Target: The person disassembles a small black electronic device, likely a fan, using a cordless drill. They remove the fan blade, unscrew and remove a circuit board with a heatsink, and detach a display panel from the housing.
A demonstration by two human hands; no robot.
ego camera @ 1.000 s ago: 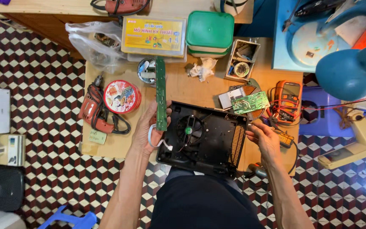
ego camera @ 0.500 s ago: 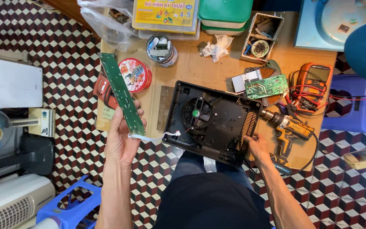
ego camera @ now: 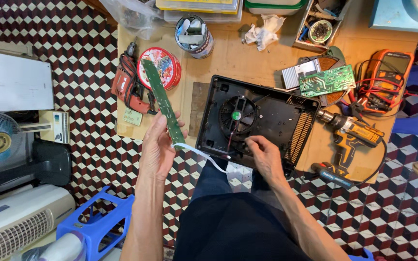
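Lifting the green strip board (ego camera: 163,102) left of centre, your left hand (ego camera: 158,152) grips it closed; its white ribbon (ego camera: 204,157) likely needs freeing next, while your right hand (ego camera: 266,159) rests loosely curled on the black housing (ego camera: 276,116).

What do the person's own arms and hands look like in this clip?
Both forearms are bare, with no sleeves in view. The left hand and right hand wear no gloves, and no watch or ring can be seen on either.

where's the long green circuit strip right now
In the head view the long green circuit strip is held up in the left hand, left of the open black casing and overlapping the round red tin.
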